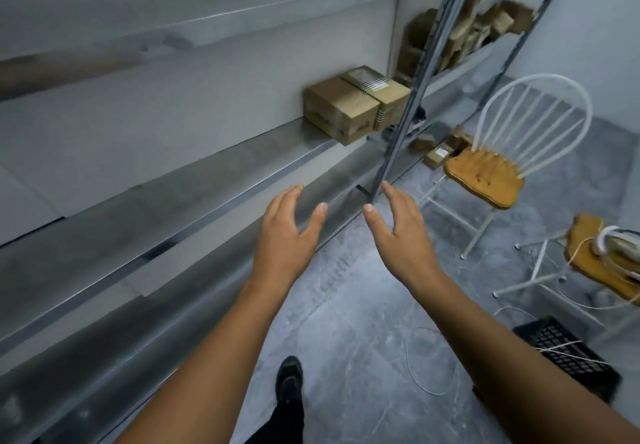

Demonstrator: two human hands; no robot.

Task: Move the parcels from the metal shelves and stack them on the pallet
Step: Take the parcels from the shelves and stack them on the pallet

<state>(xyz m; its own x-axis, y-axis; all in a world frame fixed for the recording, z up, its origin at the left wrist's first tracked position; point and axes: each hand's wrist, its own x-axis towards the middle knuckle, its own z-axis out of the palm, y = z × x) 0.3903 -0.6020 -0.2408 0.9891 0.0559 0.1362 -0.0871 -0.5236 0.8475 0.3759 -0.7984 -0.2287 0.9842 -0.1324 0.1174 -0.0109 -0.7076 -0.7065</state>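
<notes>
Both hands are out in front and empty. The left hand [287, 232] has straight fingers and a wide thumb, with its palm turned toward the right hand [398, 232]. The right one mirrors it, fingers loose and spread. There's a gap between the 2 thumbs and neither hand grips anything. They hover just in front of the front edge of the metal shelf [207, 173]. The right fingertips line up with the foot of the upright post [408, 108], but I can't tell if they touch it.

Further along, at the right end of that shelf, sit the 2 cardboard parcels [356, 104], side by side and touching. The front parcel [341, 109] is right at the front edge. The back parcel [381, 94] has a label and striped tape on top and sits beside the post.

Past the post, a blurry pile of parcels [460, 31] leans on a higher shelf, and a few small parcels [440, 153] lie low down by the white chair [485, 180] with the wooden seat. A second chair [602, 260] at the right edge carries coiled cord. A black crate [568, 353] sits on the floor below it, with a loose white cord [426, 374] nearby. 1 black shoe [290, 381] shows between the forearms.
</notes>
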